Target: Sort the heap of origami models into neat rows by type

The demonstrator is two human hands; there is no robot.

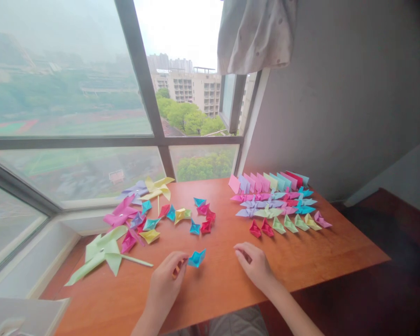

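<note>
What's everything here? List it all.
Paper pinwheels: four; green, pink, purple, yellow; left.
Loose paper boats: many, multicoloured, left, centre.
Row of paper boats: seven; red, green, yellow, pink; right.
Winged paper figures: many, multicoloured, right.
Flat folded papers: several, multicoloured, back right.
Held blue paper boat: one, front centre.
Wooden table: one, brown, beneath.
Glass window: one, grey-framed, behind.
Cloth curtain: one, greyish, top.
Wall: one, grey, right.
Buildings: several, beige, outside.
Trees: several, green, outside.
White object: one, lower left.
Left hand: one, pinching that boat.
Right hand: one, apparently empty, right.
</note>
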